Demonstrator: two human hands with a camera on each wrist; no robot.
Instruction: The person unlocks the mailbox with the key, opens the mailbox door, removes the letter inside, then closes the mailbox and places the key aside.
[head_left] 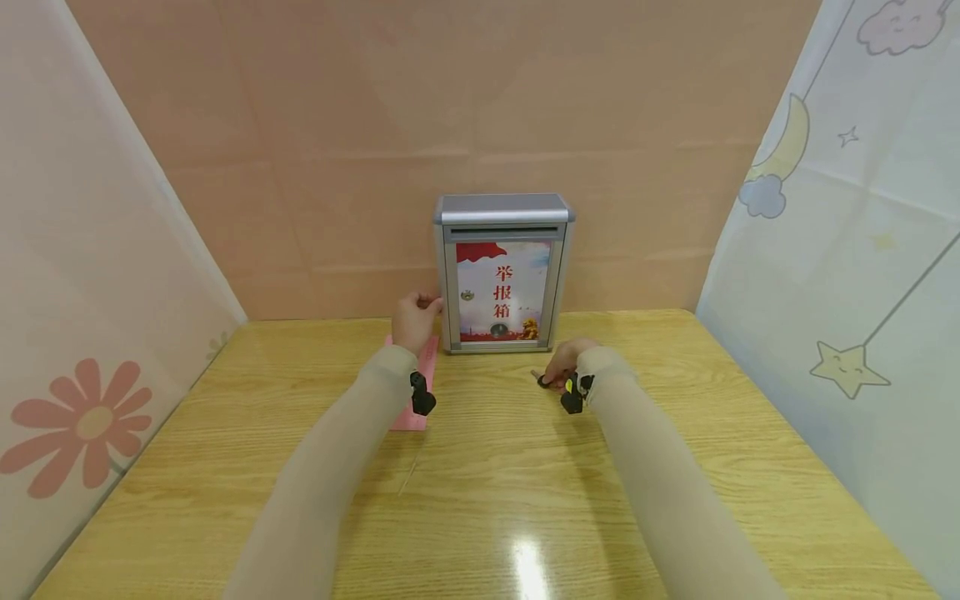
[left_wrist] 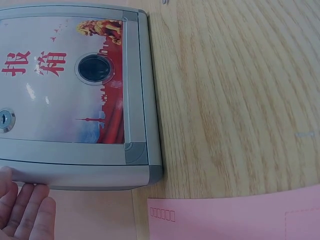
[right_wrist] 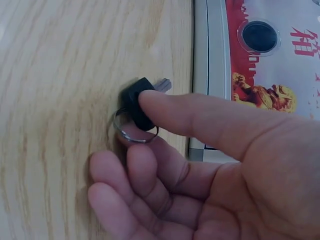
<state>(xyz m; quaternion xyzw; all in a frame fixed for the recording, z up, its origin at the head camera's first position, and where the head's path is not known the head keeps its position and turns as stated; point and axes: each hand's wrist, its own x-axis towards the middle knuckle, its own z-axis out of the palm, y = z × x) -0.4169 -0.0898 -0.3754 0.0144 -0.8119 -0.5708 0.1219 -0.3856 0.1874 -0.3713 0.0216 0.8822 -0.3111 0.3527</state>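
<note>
An upright grey metal suggestion box (head_left: 504, 279) with a printed front panel, a top slot, a round lock and a dark round window stands against the back wall. My left hand (head_left: 416, 321) holds its left side edge; in the left wrist view the fingertips (left_wrist: 45, 205) meet that edge, partly hidden behind it. Low by the box's right front corner, my right hand (head_left: 573, 362) pinches a key (right_wrist: 137, 105) with a black plastic head between thumb and forefinger. A metal ring (right_wrist: 135, 137) hangs from the key, whose blade points toward the box, apart from it.
A pink envelope (head_left: 427, 367) lies on the wooden table (head_left: 480, 467) left of the box, partly covered by the left hand and forearm. Patterned white side walls (head_left: 840, 275) and an orange-brown back wall (head_left: 337, 167) enclose the table.
</note>
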